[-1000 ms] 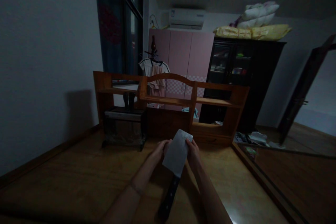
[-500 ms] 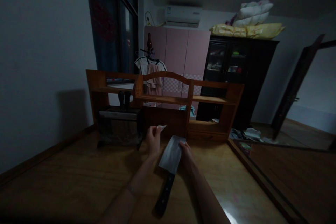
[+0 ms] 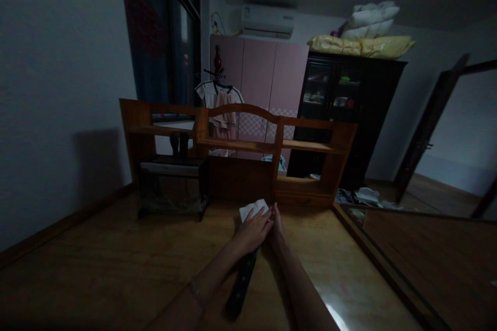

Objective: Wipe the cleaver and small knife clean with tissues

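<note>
A cleaver lies on the wooden tabletop, its black riveted handle (image 3: 241, 284) pointing toward me. Most of its blade is hidden beneath my left hand (image 3: 254, 230). That hand presses a white tissue (image 3: 254, 208) over the blade, its fingers laid across the tissue. My right hand (image 3: 277, 227) is closed at the right side of the blade, steadying the cleaver, with its fingertips close to those of my left hand. Where the fingers meet the blade is partly hidden.
Left of the hands stands a dark knife holder (image 3: 171, 186) with black handles sticking up. A wooden shelf unit (image 3: 240, 146) runs along the back of the tabletop (image 3: 155, 264). A raised wooden edge (image 3: 373, 248) borders the right side; the wall (image 3: 58, 139) is at left.
My left hand has moved right and down with the tissue, from beside the cleaver onto its blade, covering it. My right hand remains at the blade's right side. The view has shifted slightly.
</note>
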Tool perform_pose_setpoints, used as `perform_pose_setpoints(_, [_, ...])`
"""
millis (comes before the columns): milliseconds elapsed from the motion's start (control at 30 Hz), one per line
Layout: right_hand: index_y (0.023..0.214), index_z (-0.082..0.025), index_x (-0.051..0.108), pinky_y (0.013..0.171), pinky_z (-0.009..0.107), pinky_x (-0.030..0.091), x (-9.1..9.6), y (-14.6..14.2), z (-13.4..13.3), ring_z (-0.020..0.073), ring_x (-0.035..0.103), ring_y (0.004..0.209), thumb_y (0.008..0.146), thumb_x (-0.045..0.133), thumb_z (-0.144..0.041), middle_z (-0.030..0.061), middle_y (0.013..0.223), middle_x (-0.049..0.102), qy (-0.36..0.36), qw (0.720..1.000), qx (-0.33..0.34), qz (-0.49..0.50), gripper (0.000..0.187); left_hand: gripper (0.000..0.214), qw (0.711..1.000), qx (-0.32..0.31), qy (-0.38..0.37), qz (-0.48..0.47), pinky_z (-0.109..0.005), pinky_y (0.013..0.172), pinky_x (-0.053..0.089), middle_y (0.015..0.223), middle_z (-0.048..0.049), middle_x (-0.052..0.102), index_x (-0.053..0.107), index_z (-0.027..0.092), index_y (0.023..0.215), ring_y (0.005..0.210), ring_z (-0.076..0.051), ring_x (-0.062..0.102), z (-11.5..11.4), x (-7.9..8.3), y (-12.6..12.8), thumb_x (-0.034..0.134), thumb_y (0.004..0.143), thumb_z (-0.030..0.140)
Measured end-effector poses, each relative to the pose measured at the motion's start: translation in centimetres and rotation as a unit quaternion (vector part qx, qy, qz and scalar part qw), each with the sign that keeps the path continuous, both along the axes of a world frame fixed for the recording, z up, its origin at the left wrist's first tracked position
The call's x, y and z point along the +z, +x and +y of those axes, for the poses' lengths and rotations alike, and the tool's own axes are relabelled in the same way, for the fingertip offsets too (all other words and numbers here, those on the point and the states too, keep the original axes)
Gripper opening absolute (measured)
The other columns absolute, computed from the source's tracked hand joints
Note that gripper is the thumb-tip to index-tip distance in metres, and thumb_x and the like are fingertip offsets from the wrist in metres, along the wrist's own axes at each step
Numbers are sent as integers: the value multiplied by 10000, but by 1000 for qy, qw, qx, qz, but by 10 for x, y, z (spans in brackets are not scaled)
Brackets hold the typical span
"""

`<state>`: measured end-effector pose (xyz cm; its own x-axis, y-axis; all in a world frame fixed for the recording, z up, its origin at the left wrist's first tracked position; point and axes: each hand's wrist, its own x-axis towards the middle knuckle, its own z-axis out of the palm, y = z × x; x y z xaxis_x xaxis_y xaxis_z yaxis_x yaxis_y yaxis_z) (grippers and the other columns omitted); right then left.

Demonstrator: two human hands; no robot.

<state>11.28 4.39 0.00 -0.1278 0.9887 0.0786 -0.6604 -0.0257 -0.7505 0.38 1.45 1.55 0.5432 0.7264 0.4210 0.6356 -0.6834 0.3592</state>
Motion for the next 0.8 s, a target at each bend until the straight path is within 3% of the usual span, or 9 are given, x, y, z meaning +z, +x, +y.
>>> perform_pose_setpoints(67, [754, -251, 679, 795, 375, 507, 2, 0, -2, 264, 676, 907, 774, 623, -590, 32, 714, 712, -14, 1000, -3, 11, 343, 547, 1000, -7, -4, 16, -457, 1206, 111, 1536, -24, 345, 270, 258, 1501, 1455, -185, 216, -2, 2, 0, 170, 1005, 468])
perform_pose_setpoints(200, [851, -233, 707, 831, 362, 513, 3, -1, -4, 248, 674, 951, 763, 633, -592, 37, 805, 732, -18, 999, -17, 45, 377, 601, 1000, -18, -12, -12, -384, 1209, 170, 1598, -16, 135, 167, 245, 1529, 1466, -153, 155, -1, 1, -2, 187, 993, 515])
perform_pose_setpoints(300, [953, -231, 711, 879, 347, 508, 1, -1, -2, 231, 667, 999, 770, 624, -598, 34, 914, 743, -24, 997, -24, 69, 419, 636, 999, -7, -16, -45, -355, 1212, 170, 1604, -26, 55, 213, 210, 1520, 1474, -159, 86, 2, -1, -4, 225, 980, 547])
perform_pose_setpoints(533, [941, -205, 717, 946, 340, 490, 0, -1, -2, 213, 679, 992, 811, 614, -502, 42, 952, 753, -37, 995, -8, 96, 340, 571, 999, 15, 24, -21, -387, 1211, 191, 1569, -34, 260, 420, 205, 1432, 1468, -171, 133, 9, -4, -2, 195, 997, 500])
perform_pose_setpoints(667, [946, -176, 724, 939, 344, 493, 4, -3, -6, 222, 689, 977, 829, 586, -463, 56, 970, 759, -31, 995, 1, 93, 339, 582, 994, 90, 57, 7, -441, 1200, 204, 1558, -70, 284, 378, 178, 1456, 1458, -215, 190, 13, -12, -1, 214, 993, 491])
perform_pose_setpoints(800, [873, -180, 724, 863, 343, 521, 5, -3, -3, 212, 716, 833, 812, 596, -444, 51, 857, 770, -21, 998, -12, 50, 299, 601, 980, 184, 70, -5, -461, 1196, 204, 1544, -100, 310, 383, 145, 1451, 1451, -243, 222, 20, -22, -3, 244, 981, 492])
